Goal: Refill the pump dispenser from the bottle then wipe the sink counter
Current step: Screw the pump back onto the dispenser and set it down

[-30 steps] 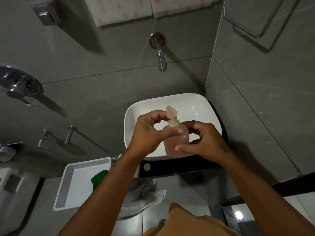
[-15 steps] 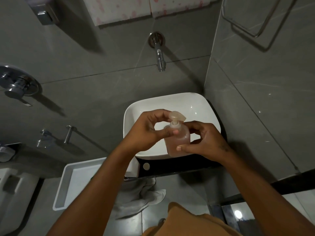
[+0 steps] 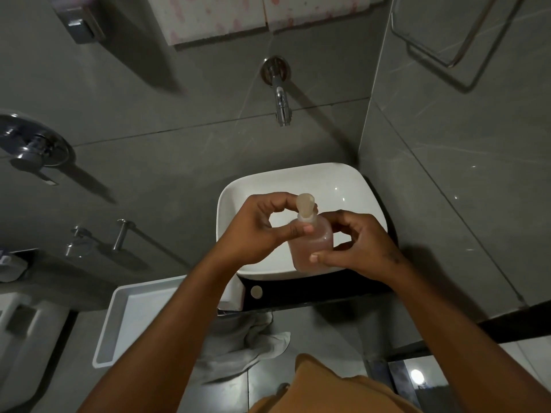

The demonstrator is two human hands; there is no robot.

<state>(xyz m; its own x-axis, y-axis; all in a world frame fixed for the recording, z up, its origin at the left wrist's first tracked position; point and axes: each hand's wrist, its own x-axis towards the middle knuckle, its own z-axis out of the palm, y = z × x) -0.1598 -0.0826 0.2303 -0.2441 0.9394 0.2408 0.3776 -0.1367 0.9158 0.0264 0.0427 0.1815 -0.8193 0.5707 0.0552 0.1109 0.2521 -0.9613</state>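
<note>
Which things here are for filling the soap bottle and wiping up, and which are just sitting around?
For the job:
pump dispenser, held by the left hand and right hand
sink
grey cloth, perhaps for wiping

Just there:
white tray
tap
towel rail
</note>
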